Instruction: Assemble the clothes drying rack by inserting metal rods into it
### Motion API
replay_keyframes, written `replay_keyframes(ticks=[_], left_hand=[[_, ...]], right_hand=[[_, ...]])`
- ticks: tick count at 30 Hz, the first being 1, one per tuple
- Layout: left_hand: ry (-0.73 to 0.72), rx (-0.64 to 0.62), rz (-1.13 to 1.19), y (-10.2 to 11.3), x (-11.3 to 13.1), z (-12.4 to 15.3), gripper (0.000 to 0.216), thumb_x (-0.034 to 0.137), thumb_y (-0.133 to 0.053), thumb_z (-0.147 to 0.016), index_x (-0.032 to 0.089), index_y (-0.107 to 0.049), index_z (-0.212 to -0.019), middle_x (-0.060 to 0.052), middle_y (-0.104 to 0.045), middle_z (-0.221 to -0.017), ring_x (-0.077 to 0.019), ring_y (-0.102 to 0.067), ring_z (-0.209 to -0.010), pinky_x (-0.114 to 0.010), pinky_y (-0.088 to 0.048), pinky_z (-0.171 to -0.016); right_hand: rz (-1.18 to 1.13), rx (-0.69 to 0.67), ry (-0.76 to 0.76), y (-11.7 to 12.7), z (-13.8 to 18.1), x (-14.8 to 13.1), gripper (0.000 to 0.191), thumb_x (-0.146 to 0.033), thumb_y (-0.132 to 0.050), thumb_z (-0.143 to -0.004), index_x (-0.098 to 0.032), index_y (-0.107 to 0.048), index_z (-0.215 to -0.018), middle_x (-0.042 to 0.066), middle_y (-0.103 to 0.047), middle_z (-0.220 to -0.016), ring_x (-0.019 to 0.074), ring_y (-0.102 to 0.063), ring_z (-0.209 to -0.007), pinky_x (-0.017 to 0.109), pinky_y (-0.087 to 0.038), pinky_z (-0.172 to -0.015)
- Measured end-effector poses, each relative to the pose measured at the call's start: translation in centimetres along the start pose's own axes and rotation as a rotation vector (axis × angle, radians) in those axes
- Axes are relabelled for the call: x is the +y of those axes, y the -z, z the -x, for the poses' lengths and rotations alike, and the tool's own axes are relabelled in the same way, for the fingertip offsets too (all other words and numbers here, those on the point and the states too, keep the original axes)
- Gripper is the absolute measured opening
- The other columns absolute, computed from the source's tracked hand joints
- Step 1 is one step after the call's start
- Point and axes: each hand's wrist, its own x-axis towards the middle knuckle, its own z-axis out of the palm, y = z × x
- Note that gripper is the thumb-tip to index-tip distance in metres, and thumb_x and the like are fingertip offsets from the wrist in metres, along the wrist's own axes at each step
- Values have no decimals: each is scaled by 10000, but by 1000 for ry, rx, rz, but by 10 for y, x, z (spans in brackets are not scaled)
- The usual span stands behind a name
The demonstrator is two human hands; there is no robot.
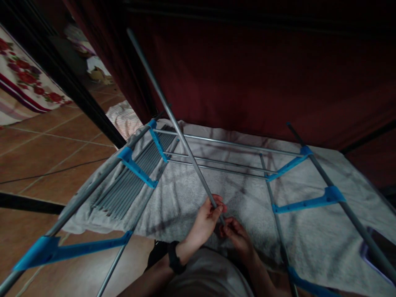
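Left rail: with its blue brackets (136, 167), this rail (86, 194) ran above the left side of the grey blanket (188, 198).
Loose tubes: a row (122, 194) lay on the blanket's left part.
Held tube: you had it (173, 119) slanted above the blanket's middle, far end up and leftward.
Steadying: the long free end probably called for a firm left hold, kept clear of the crossbars.
Left hand: yours (208, 216) grasped the held tube near its lower end, thumb on top, watch (176, 258) at the blanket's near edge.
Crossbars: these (235, 143) spanned the blanket's far half.
Right hand: yours (238, 235), at the blanket's near edge, pinched the tube's lower tip, fingers curled; shadow hid the exact fingertip contact.
Fine work: small finger movements there likely suited best.
Right rail: it (355, 220) crossed above the blanket's right part.
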Motion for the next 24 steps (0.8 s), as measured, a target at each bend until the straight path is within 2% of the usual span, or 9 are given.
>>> replay_keyframes(ticks=[4,7,10,13,18,24], left_hand=[[22,-3,11,-4,-8,4,226,366,-661,-948,227,-594,-1114,-40,-700,-947,-204,-707,-923,-340,-569,-850],[38,-22,10,-7,-14,6,245,388,-654,-956,228,-588,-1128,-38,-699,-945,-200,-708,-894,-343,-579,-842],[12,-52,-19,-6,-17,8,238,384,-622,-973,222,-587,-1143,-32,-692,-925,-188,-692,-850,-347,-573,-847],[-29,-65,-70,-2,-16,8,227,375,-591,-986,216,-598,-1148,-25,-683,-893,-187,-674,-833,-350,-561,-863],[-57,-34,-125,11,-11,4,218,398,-581,-988,212,-645,-1083,-44,-703,-902,-202,-671,-858,-351,-553,-861],[-61,91,-154,42,-7,-4,234,428,-654,-935,203,-707,-975,-60,-719,-891,-211,-672,-867,-355,-547,-884]], right_hand=[[-16,-1,-9,-3,-4,2,435,-597,-920,-720,-266,-669,-847,-14,-673,-726,174,-585,-686,318,-468,-673],[-43,2,8,-7,-7,0,410,-558,-938,-698,-268,-685,-838,-8,-692,-782,179,-598,-727,318,-491,-700],[-47,-8,17,-14,-8,-4,388,-550,-938,-694,-275,-721,-862,34,-753,-950,233,-667,-912,372,-544,-850],[-14,-5,3,-16,-8,-7,402,-584,-896,-742,-287,-770,-982,62,-776,-1092,276,-679,-1069,432,-538,-985],[100,92,6,-6,-5,-11,442,-669,-847,-774,-267,-800,-952,65,-780,-988,263,-680,-961,405,-548,-915],[63,227,-10,6,-2,-21,467,-687,-865,-757,-271,-815,-963,87,-785,-1026,288,-709,-995,421,-569,-912]])
